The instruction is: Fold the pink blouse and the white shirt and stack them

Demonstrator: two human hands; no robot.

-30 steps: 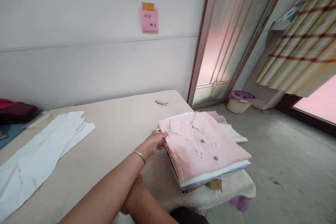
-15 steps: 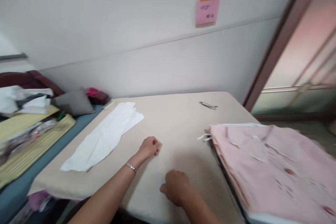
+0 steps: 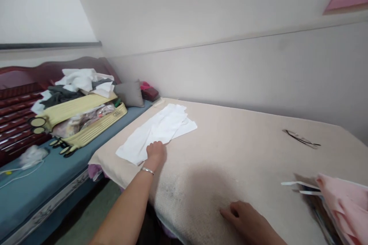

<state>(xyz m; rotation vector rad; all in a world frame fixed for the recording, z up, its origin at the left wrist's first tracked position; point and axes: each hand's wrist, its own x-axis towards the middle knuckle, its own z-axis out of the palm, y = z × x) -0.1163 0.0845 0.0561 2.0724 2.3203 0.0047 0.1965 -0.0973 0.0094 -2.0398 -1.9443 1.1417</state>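
The left hand (image 3: 155,152), below a silver bangle (image 3: 147,170), is overlapping the near right-hand edge of a long, flat piece of thin white fabric (image 3: 155,128). Its fingers are curling inward with the back of the hand facing the camera. The fingertips are staying out of sight, so one cannot tell whether they are pinching the fabric or only resting against it.

The right hand (image 3: 248,220) is hovering at or just above the bare surface near the front of the table (image 3: 230,134), well apart from the fabric. Its fingers are bending loosely, one digit is pointing left, and a small gap is showing between the digits; nothing is visible in its grasp.

The white fabric is lying on the left part of the cream cloth-covered table. Its long axis is running diagonally, from a broad near end at the left to an uneven far end, which is pointing away toward the white wall (image 3: 201,76) and somewhat to the right. Near that far end, a white corner is jutting out to the right.

At the table's right, a folded pale pink garment (image 3: 343,203) is lying partly out of view, with narrow white strips (image 3: 299,185) sticking out leftward beside it.
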